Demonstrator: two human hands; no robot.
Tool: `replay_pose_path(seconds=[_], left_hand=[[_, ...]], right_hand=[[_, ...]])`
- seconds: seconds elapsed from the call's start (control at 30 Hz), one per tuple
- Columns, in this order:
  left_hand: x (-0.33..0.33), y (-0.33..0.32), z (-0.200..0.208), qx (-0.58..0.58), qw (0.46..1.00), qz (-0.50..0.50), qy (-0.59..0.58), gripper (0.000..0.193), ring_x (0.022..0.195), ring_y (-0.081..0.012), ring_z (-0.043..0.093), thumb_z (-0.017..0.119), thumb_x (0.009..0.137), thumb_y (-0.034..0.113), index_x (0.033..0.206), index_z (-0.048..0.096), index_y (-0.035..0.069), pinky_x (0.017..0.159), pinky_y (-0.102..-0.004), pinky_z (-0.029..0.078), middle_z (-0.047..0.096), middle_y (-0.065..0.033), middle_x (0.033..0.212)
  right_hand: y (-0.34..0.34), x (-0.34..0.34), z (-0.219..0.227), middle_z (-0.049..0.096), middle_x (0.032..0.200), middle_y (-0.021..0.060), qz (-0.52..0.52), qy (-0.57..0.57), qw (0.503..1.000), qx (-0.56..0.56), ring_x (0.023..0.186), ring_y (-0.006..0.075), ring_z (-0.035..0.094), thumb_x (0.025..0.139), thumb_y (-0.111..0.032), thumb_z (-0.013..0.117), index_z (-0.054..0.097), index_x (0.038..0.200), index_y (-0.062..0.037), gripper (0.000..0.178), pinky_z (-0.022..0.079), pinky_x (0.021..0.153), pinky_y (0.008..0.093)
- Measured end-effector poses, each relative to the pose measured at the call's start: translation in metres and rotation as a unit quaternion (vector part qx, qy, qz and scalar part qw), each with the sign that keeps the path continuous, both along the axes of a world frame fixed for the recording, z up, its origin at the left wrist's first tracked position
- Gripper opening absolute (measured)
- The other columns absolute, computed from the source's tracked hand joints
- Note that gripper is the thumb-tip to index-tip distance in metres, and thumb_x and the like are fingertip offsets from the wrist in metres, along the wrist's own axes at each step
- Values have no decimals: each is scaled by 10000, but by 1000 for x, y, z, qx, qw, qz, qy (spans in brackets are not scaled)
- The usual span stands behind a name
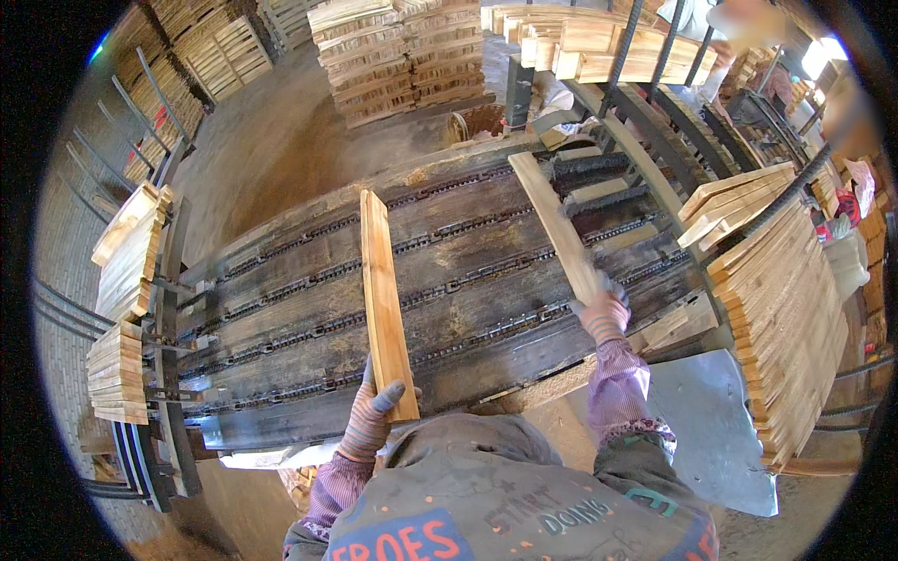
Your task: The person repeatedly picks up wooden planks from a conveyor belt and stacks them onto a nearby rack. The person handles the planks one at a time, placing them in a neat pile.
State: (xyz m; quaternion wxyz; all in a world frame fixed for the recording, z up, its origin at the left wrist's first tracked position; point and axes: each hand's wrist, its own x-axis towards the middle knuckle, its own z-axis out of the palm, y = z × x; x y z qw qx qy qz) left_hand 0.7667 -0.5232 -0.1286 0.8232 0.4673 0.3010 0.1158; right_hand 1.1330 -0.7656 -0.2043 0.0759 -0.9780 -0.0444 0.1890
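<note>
My left hand (368, 417), in a striped glove with grey fingertips, is closed on the near end of a wooden plank (384, 309), its thumb over the top. This plank points away from me across the dark chain conveyor (468, 266). Farther right, my right hand (604, 311), gloved alike, is closed round the near end of a second wooden plank (552, 220). That plank slants up and left, its far end by the dark rollers at the machine's right side. Whether either plank touches the chains I cannot tell.
Stacked planks (781, 327) stand close at my right, with a grey metal sheet (708, 416) beside them. More planks (128, 266) are stacked past the conveyor's left end. Dark metal rods (631, 42) rise at the upper right. Tall timber stacks (400, 61) stand behind; people are partly visible at far right.
</note>
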Motion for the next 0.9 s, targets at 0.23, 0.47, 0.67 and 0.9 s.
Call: replay_pose_path(seconds=[0.23,0.47,0.67,0.9], left_hand=[[19,-2,12,-26,999,-35,1,871,927,-218,694,805,884,314,1578,312,131,768,-382,613,603,-79,1107],[25,4,14,-35,998,-40,-18,842,921,-212,692,807,884,303,1563,338,139,772,-377,612,602,-70,1085],[24,10,7,1,999,-13,-37,866,1028,-185,656,768,919,224,1623,266,159,823,-353,595,589,-74,1225],[19,3,-39,58,997,-42,16,936,1156,-173,573,823,896,224,1622,241,122,999,-322,483,596,-75,1293]], right_hand=[[-14,-48,-44,638,1315,144,1,243,885,397,1186,301,652,836,-389,804,385,1551,-204,849,558,962,440],[40,-91,23,667,1261,94,66,411,695,586,1124,198,666,900,-108,604,466,1495,5,622,563,984,323],[64,-133,43,685,1191,77,186,372,709,569,995,110,641,926,-104,633,500,1454,7,556,531,859,266],[112,-188,2,698,1241,186,430,304,730,437,1155,253,653,933,-276,733,559,1381,32,571,511,1002,377]])
